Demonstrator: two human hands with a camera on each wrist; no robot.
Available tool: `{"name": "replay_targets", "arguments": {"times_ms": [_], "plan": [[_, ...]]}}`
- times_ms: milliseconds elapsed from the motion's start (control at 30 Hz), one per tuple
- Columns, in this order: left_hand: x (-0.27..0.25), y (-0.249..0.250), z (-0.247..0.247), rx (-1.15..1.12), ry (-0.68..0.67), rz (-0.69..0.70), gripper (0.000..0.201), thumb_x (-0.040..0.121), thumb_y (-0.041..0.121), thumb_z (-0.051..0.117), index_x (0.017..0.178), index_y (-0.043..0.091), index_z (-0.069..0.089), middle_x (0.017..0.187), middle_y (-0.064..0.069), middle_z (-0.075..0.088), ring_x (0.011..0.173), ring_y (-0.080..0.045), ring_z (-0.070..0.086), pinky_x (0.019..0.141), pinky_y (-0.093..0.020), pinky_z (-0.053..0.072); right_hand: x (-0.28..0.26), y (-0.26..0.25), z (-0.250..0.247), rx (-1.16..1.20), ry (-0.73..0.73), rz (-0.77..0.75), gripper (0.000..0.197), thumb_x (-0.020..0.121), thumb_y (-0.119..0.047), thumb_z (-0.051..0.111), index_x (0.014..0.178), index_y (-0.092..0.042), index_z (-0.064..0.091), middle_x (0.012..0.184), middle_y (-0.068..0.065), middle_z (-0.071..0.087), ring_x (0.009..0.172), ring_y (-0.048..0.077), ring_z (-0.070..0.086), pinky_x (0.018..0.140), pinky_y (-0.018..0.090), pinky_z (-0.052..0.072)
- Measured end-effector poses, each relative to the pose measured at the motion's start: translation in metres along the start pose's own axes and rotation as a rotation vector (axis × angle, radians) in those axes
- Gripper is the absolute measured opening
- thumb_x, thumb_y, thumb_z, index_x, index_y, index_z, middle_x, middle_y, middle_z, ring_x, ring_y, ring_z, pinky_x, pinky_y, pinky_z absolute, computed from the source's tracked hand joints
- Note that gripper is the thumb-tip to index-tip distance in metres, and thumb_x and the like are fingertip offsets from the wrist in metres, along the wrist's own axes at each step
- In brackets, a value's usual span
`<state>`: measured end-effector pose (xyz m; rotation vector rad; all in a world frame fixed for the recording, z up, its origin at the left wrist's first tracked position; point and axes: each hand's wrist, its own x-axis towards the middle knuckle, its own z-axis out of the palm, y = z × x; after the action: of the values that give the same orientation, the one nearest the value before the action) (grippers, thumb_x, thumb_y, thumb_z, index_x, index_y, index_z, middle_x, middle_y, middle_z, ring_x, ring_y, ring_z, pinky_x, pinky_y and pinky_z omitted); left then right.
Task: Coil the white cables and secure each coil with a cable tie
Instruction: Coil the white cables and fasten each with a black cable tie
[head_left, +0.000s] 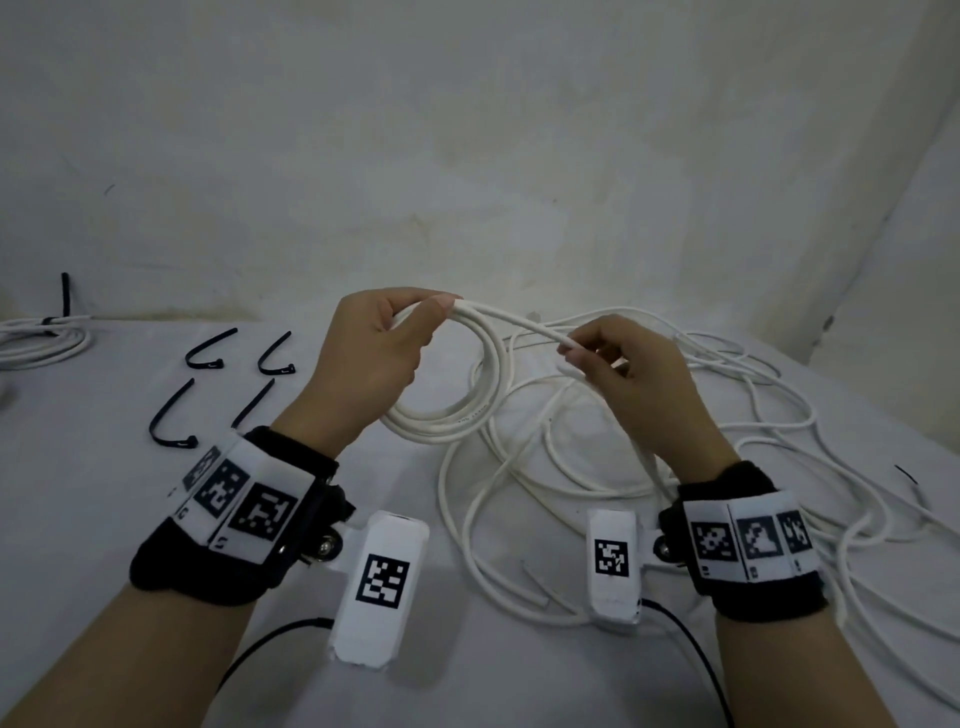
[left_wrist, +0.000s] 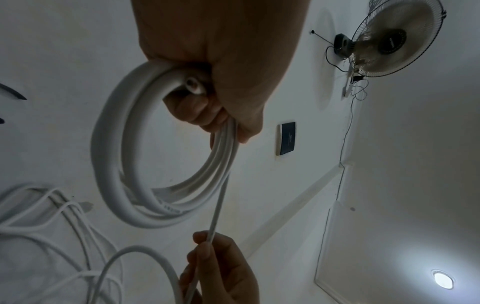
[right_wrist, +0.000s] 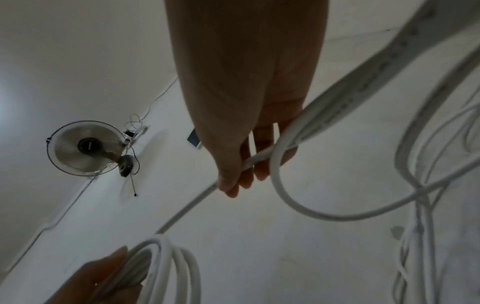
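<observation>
Table (head_left: 130, 519) work is partly done, as I judge it: one tied bundle (head_left: 41, 340) lies at the far left with a black tie around it, while a big loose tangle of white cable (head_left: 727, 467) sprawls over the right side, not yet coiled. Four black cable ties (head_left: 171, 415) wait on the left, just beyond my left wrist. The coil (head_left: 467, 395) I am building has only a few turns and hangs above the table between my hands. My left hand (head_left: 374, 358) is raised, knuckles toward me, fingers and thumb curled round the top of the coil. My right hand (head_left: 623, 374), near it on the right, pinches the free strand that runs from the coil, the rest trailing under my wrist into the tangle.
</observation>
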<state>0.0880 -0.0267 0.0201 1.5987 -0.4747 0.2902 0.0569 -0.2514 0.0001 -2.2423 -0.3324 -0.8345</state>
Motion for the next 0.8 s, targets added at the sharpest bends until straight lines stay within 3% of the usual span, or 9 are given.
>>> {"name": "replay_targets", "arguments": {"times_ms": [133,233,333,600,700,800], "plan": [[0.002,0.000,-0.006,0.011,0.040,0.014,0.018,0.094,0.019,0.055,0.094,0.018,0.073,0.047,0.014,0.039,0.040,-0.004,0.033,0.042,-0.015,0.032,-0.003,0.001,-0.010,-0.035,-0.215,0.061,0.009,0.087,-0.010,0.065,0.085,-0.019,0.068,0.075,-0.011,0.065,0.068,0.000,0.056,0.062,0.007,0.040],[0.004,-0.003,-0.008,0.015,0.046,0.007,0.018,0.094,0.020,0.055,0.091,0.022,0.073,0.047,0.014,0.040,0.040,-0.004,0.033,0.042,-0.015,0.032,-0.006,0.002,-0.016,-0.027,-0.339,0.166,0.010,0.087,-0.015,0.066,0.082,-0.023,0.069,0.064,-0.016,0.064,0.058,-0.001,0.057,0.057,0.008,0.043],[0.006,-0.004,-0.011,0.005,0.046,0.004,0.019,0.095,0.020,0.054,0.092,0.022,0.073,0.046,0.014,0.040,0.039,-0.004,0.033,0.041,-0.014,0.030,-0.007,0.003,-0.022,0.062,-0.467,0.286,0.008,0.088,-0.016,0.066,0.082,-0.021,0.068,0.063,-0.013,0.064,0.061,0.005,0.061,0.058,0.020,0.053],[0.008,-0.002,-0.016,-0.043,0.014,-0.011,0.022,0.096,0.017,0.050,0.093,0.019,0.072,0.045,0.014,0.037,0.040,-0.004,0.028,0.039,-0.014,0.026,-0.011,-0.002,-0.043,0.280,-0.798,0.480,0.013,0.097,-0.008,0.050,0.089,-0.007,0.060,0.074,0.004,0.069,0.044,0.007,0.044,0.042,0.017,0.039],[0.008,-0.002,-0.016,-0.058,0.006,-0.019,0.022,0.096,0.017,0.050,0.093,0.019,0.072,0.046,0.013,0.038,0.041,-0.005,0.028,0.040,-0.015,0.027,-0.013,-0.004,-0.045,0.335,-0.834,0.508,0.014,0.099,-0.007,0.045,0.090,-0.004,0.054,0.075,0.007,0.068,0.043,0.008,0.039,0.039,0.019,0.037],[0.007,-0.002,-0.014,-0.065,-0.001,-0.020,0.023,0.096,0.016,0.050,0.093,0.020,0.072,0.049,0.013,0.037,0.043,-0.007,0.028,0.041,-0.016,0.026,-0.013,-0.004,-0.043,0.310,-0.759,0.519,0.011,0.099,-0.010,0.046,0.090,-0.006,0.051,0.077,0.010,0.069,0.046,0.011,0.046,0.044,0.023,0.047]]}}
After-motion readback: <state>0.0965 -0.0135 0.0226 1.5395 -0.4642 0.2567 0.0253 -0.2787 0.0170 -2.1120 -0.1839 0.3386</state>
